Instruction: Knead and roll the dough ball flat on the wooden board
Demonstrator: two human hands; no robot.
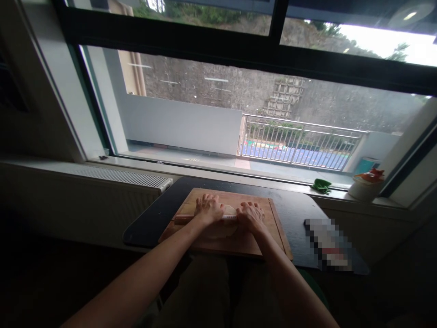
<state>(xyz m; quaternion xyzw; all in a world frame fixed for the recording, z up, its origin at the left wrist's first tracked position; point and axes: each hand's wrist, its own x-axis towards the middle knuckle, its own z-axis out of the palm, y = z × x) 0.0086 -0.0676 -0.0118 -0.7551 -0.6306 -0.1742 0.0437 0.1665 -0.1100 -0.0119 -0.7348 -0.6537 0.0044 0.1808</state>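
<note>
A wooden rolling pin point(182, 220) lies crosswise on a pale sheet of flattened dough point(215, 231). My left hand point(209, 208) rests over the pin left of its middle, fingers curved across the top and pointing away from me. On the pin's right part sits my right hand point(251, 214), its fingers likewise bent over it. Between the hands a short stretch of the pin shows, with faint dark marks. Under the dough is a wooden cutting board point(276, 228) with a groove along its right side. My hands and forearms hide part of the dough.
The board lies on a dark table point(146, 223) against the window sill. A pixelated flat object point(327, 246) is on the table's right side. On the sill are a green item point(321, 186) and a white container point(365, 187). A radiator point(136, 187) stands at left.
</note>
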